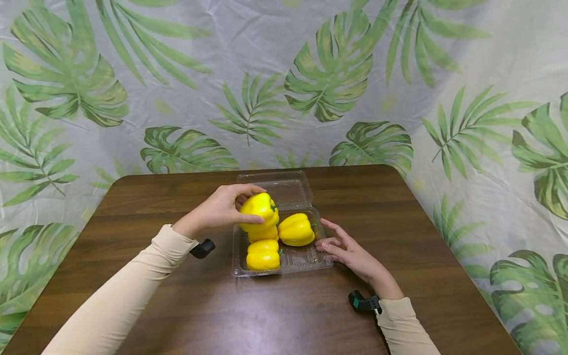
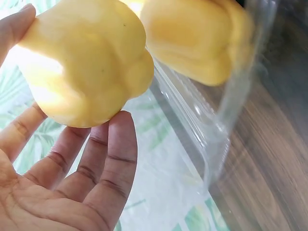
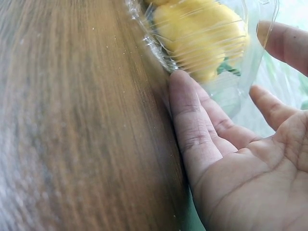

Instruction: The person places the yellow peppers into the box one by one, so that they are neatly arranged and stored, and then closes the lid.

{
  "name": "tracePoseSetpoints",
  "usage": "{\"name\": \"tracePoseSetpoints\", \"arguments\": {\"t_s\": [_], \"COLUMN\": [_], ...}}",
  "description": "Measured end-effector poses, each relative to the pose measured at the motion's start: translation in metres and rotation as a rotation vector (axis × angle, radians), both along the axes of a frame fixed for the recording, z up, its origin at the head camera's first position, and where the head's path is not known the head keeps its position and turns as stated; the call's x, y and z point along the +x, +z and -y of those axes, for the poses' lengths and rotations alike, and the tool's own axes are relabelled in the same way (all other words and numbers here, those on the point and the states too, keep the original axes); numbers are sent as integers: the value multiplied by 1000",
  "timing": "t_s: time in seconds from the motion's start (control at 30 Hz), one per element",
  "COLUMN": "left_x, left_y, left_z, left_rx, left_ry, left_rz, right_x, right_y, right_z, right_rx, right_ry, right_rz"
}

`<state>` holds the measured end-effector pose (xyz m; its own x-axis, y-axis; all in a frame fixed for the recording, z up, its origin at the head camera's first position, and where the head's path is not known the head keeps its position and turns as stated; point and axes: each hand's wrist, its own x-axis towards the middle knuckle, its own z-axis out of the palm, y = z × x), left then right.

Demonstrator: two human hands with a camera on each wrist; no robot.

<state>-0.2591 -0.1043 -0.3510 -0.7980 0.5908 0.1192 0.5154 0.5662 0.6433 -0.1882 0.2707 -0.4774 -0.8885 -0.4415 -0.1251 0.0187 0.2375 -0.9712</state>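
Observation:
My left hand (image 1: 226, 207) grips a yellow bell pepper (image 1: 257, 207) between thumb and fingers, over the left side of a clear plastic clamshell box (image 1: 306, 261). Directly below the held pepper, another yellow pepper (image 1: 265, 233) shows in part. Two more lie in the box: one at the front left (image 1: 264, 255), one at the right (image 1: 296, 230) with its green stem facing right. My right hand (image 1: 352, 254) is at the box's right side, fingertips touching its wall, fingers loosely extended. In the left wrist view the held pepper (image 2: 86, 62) sits above the fingertips.
The box's clear lid (image 1: 279, 190) lies folded back behind it. Dark brown wooden table (image 1: 186, 305) surrounds the box. A leaf-patterned cloth (image 1: 266, 59) hangs behind the table and along its sides.

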Motion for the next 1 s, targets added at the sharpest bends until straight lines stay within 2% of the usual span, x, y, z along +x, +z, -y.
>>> {"name": "tracePoseSetpoints", "arguments": {"t_s": [0.2,0.6,1.0], "left_x": [5,10,18], "left_y": [0,2,-3], "left_z": [-16,-54,-86], "left_rx": [1,-73,-88], "left_ry": [-31,-129,-211], "left_rz": [5,-19,-35], "right_x": [0,-1,0], "right_y": [0,-1,0], "right_z": [0,-1,-1], "right_rx": [-1,-4,-20], "right_ry": [1,7,15], "right_rz": [3,-1,7]}}
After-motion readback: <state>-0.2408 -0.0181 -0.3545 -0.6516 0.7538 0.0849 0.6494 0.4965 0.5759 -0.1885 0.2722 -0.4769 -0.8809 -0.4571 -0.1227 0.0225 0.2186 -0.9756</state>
